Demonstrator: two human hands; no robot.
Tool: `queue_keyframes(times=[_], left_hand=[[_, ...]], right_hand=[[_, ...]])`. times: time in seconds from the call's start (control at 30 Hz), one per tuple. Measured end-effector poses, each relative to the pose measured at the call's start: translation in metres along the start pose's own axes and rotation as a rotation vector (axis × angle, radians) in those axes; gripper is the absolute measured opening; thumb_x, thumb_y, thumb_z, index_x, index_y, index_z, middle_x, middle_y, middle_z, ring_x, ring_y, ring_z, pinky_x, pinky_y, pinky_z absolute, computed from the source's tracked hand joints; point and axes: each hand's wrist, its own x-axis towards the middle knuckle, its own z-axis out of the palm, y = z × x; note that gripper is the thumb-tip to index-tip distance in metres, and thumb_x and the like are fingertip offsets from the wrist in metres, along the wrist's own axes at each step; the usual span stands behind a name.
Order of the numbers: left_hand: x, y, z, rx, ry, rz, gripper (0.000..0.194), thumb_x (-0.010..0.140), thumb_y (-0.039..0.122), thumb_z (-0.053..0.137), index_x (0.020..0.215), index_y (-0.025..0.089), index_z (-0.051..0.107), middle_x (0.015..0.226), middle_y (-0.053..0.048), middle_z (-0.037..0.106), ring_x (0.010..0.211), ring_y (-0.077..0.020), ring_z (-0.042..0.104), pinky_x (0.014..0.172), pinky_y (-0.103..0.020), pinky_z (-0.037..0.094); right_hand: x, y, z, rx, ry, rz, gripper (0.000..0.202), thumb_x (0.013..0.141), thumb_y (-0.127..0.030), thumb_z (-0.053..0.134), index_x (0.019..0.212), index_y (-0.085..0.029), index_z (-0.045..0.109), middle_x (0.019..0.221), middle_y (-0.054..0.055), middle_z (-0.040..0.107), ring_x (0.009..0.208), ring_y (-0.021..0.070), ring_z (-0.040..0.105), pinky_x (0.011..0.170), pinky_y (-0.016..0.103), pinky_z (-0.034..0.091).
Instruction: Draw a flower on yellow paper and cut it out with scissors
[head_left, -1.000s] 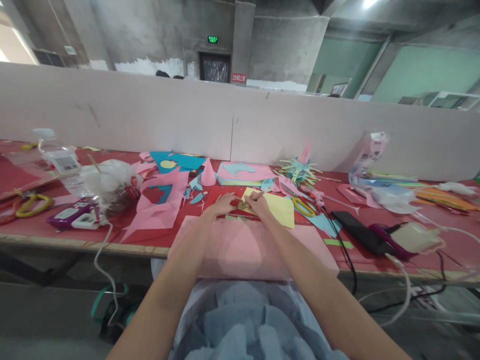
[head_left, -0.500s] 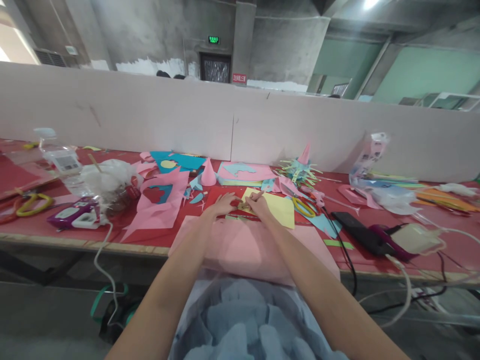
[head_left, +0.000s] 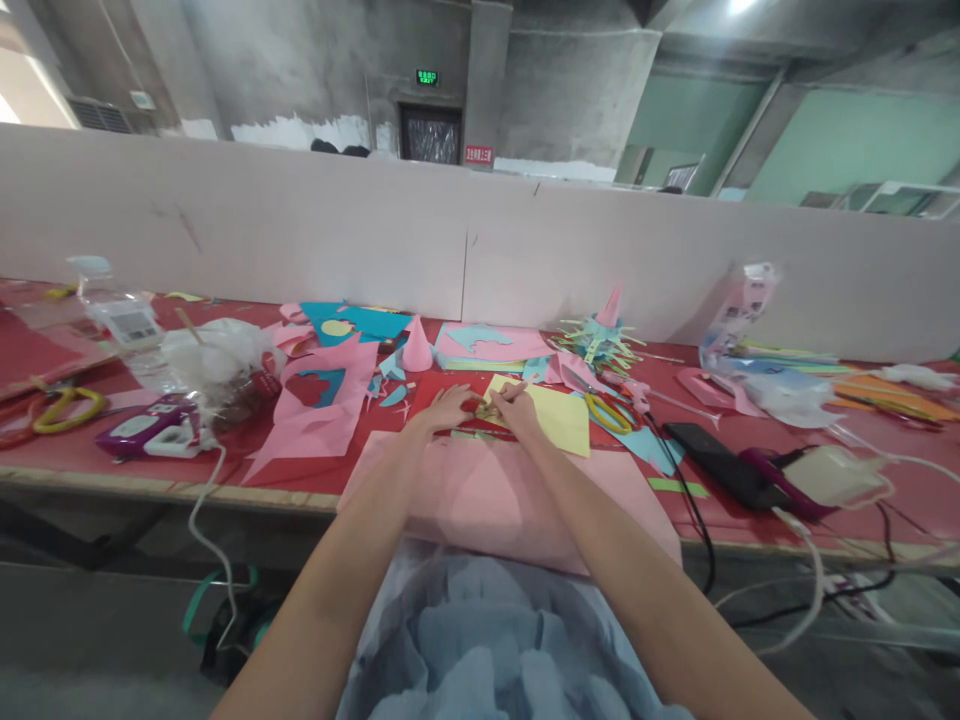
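My right hand is closed in a writing grip around a slim pen, which its fingers mostly hide. It rests over the left part of a yellow paper sheet. Opposite it, my left hand lies with fingers stretched out on red paper, fingertips at a small brownish-yellow piece between the two hands. How far that piece reaches under the fingers is hidden. Under my forearms, a large pink sheet hangs over the table's front edge.
A pink paper cone stands behind my left hand. Farther right are a fringed paper figure, yellow-handled scissors, and a black phone. On the left lie pink cut paper, a purple-white power strip and a bottle.
The fingers of my right hand have shifted slightly over the small piece. My left hand stays in place, and the things on the table have not moved.
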Motion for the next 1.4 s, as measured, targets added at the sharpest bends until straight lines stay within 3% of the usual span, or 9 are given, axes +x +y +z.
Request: queue_keyframes(times=[0.2,0.37,0.57,0.73,0.83,1.0,1.2,1.4], left_hand=[[-0.002,0.002,-0.001,0.007,-0.004,-0.013,0.043,0.080,0.030,0.052,0.123,0.031,0.052,0.146,-0.002,0.032,0.136,-0.0218,0.025,0.110,-0.041,0.020],[-0.002,0.004,-0.003,-0.006,-0.009,-0.006,0.042,0.080,0.031,0.051,0.122,0.031,0.053,0.145,0.000,0.034,0.135,-0.0217,0.025,0.110,-0.040,0.020],[-0.002,0.004,-0.003,-0.011,-0.011,-0.017,0.042,0.079,0.030,0.052,0.122,0.031,0.054,0.146,-0.001,0.033,0.135,-0.0225,0.025,0.110,-0.041,0.020],[-0.003,0.005,-0.003,-0.009,-0.008,-0.020,0.042,0.080,0.030,0.051,0.122,0.031,0.053,0.145,-0.001,0.033,0.136,-0.0214,0.025,0.111,-0.041,0.020],[-0.003,0.004,-0.004,0.008,-0.024,-0.022,0.043,0.081,0.030,0.051,0.124,0.030,0.052,0.147,-0.002,0.031,0.136,-0.0228,0.023,0.111,-0.041,0.019],[-0.002,0.004,-0.003,0.009,-0.028,-0.013,0.043,0.081,0.029,0.051,0.124,0.031,0.051,0.147,-0.001,0.031,0.136,-0.0221,0.022,0.111,-0.042,0.018],[0.000,0.002,-0.002,0.007,-0.009,-0.023,0.041,0.080,0.032,0.053,0.121,0.030,0.053,0.146,-0.002,0.032,0.135,-0.0227,0.026,0.110,-0.041,0.020],[-0.002,0.004,-0.004,0.007,-0.015,-0.028,0.042,0.080,0.032,0.050,0.122,0.031,0.052,0.146,-0.001,0.031,0.135,-0.0228,0.026,0.110,-0.040,0.021]], right_hand=[[-0.002,-0.006,-0.004,0.077,-0.034,0.091,0.025,0.074,-0.035,0.051,0.055,-0.021,0.042,0.046,-0.004,0.052,0.045,0.0115,0.050,0.049,0.022,0.038],[-0.003,-0.008,-0.006,0.067,-0.073,0.044,0.029,0.073,-0.037,0.054,0.053,-0.021,0.040,0.044,-0.004,0.051,0.044,0.0105,0.048,0.049,0.021,0.036],[-0.001,0.000,0.001,0.008,-0.021,-0.015,0.032,0.074,-0.044,0.052,0.055,-0.022,0.039,0.046,-0.004,0.048,0.047,0.0115,0.048,0.052,0.022,0.037],[-0.001,-0.001,0.005,-0.074,0.079,-0.027,0.033,0.074,-0.039,0.049,0.054,-0.023,0.030,0.043,-0.006,0.038,0.044,0.0103,0.039,0.050,0.022,0.034],[-0.003,-0.004,0.003,-0.049,0.103,0.001,0.032,0.075,-0.038,0.049,0.054,-0.022,0.030,0.044,-0.006,0.042,0.044,0.0108,0.042,0.050,0.022,0.034],[-0.004,-0.007,-0.003,0.044,0.028,0.071,0.028,0.074,-0.039,0.050,0.056,-0.022,0.039,0.047,-0.004,0.051,0.045,0.0114,0.049,0.050,0.022,0.037],[-0.004,-0.007,-0.003,0.047,-0.047,0.041,0.027,0.074,-0.039,0.052,0.056,-0.021,0.041,0.047,-0.004,0.053,0.045,0.0111,0.050,0.050,0.021,0.038],[-0.004,-0.003,0.001,0.005,-0.001,-0.028,0.033,0.075,-0.044,0.051,0.055,-0.022,0.036,0.045,-0.005,0.048,0.045,0.0115,0.047,0.051,0.022,0.037]])
